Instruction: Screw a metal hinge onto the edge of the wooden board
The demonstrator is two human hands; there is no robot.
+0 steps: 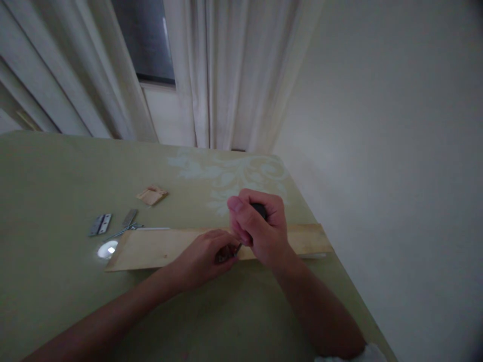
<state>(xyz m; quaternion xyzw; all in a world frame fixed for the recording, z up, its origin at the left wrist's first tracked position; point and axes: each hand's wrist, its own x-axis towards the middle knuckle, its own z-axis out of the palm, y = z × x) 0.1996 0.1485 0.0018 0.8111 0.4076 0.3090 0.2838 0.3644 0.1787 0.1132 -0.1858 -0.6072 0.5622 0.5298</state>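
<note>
My right hand (260, 226) is wrapped around the black handle of a screwdriver (259, 210), held upright at a tilt. Its thin metal shaft slants down to the near edge of a long pale wooden board (147, 247). Close by the screwdriver's tip, my left hand (206, 254) rests on the board with its fingers curled together in a pinch. A small shiny bit shows under those fingers, too hidden to name. The board lies crosswise in front of me, apparently raised a little off the table.
Left of the board on the green table (56, 281) lie a metal hinge (100, 224), a small grey metal piece (130, 217), several thin metal pieces (126, 230) and a round shiny object (108, 249). Farther back sits a small wooden piece (152, 195). A wall (396, 176) borders the right.
</note>
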